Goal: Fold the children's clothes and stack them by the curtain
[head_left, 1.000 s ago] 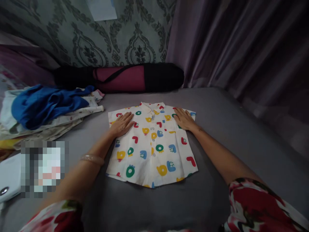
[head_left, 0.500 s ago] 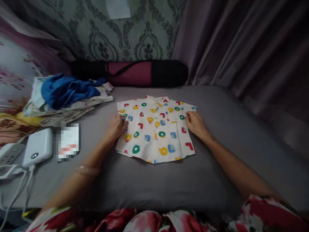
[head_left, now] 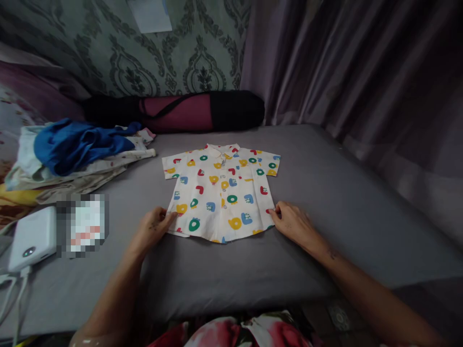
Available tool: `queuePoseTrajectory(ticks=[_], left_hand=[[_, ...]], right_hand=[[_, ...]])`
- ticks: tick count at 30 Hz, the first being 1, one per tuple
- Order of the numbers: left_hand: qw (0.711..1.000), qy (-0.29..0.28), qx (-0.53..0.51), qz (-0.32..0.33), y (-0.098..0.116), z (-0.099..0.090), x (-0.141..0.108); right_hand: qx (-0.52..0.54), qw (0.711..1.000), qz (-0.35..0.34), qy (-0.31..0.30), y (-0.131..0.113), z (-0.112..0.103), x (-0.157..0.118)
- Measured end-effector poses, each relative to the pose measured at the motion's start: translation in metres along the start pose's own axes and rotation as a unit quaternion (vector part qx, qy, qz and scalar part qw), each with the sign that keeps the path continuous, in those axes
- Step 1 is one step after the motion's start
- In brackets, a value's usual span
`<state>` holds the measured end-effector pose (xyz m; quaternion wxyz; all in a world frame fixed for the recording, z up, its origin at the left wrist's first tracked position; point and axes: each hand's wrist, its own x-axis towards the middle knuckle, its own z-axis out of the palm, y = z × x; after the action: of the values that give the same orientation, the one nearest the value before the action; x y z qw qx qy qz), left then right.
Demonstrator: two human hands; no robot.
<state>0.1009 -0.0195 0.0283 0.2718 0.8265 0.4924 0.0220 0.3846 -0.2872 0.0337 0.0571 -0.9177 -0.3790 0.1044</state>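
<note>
A small white short-sleeved shirt (head_left: 222, 193) with a collar and a print of red, yellow, green and blue shapes lies spread flat, front up, its collar away from me. My left hand (head_left: 154, 226) pinches the shirt's left edge near the hem, thumb on top of the cloth. On the opposite side, my right hand (head_left: 291, 221) grips the right edge close to the hem between thumb and fingers. Both sleeves lie spread outward. The fingertips under the cloth are hidden.
The grey sheet (head_left: 347, 202) covers the bed surface. Heaped clothes with a blue garment (head_left: 83, 144) lie at the left. Nearer stand a white power bank (head_left: 34, 238) with cables and a blurred-out item (head_left: 85, 224). A long black and maroon bag (head_left: 177, 113) lies along the wall.
Both hands have slid from beside the sleeves down the shirt's sides toward the hem and now pinch its edges. The sleeves show fully. The view has shifted to the right.
</note>
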Motion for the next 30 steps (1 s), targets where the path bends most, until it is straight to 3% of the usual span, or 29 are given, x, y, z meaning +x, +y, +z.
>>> queuePoseTrajectory(ticks=[5,12,16,19,22,25,28,30], left_hand=[[0.999,-0.011,-0.043,0.004,-0.003,-0.007,0.001],[1.000,0.004,0.000,0.007,-0.016,-0.010,-0.001],[0.998,0.002,0.059,0.019,-0.021,-0.018,-0.002],[0.988,0.044,0.136,0.066,-0.009,-0.021,-0.001],[0.969,0.073,0.154,0.181,0.023,-0.005,0.005],[0.926,0.006,0.159,0.344,0.061,0.028,0.011],[0.903,-0.026,0.177,0.392,0.080,0.056,0.013],[0.900,-0.039,0.185,0.393,0.080,0.063,0.015]], right_hand=[[0.024,0.999,-0.034,-0.023,0.006,-0.001,0.005],[0.056,0.996,-0.055,-0.042,0.011,-0.013,0.005],[0.000,0.997,-0.051,-0.055,0.005,-0.023,0.003],[-0.071,0.995,-0.072,-0.006,-0.007,-0.023,0.005],[-0.049,0.976,-0.206,0.048,-0.031,-0.011,0.011],[-0.016,0.942,-0.333,0.041,-0.058,0.007,0.019],[-0.012,0.931,-0.364,0.004,-0.072,0.021,0.027],[-0.007,0.933,-0.359,-0.021,-0.073,0.024,0.034]])
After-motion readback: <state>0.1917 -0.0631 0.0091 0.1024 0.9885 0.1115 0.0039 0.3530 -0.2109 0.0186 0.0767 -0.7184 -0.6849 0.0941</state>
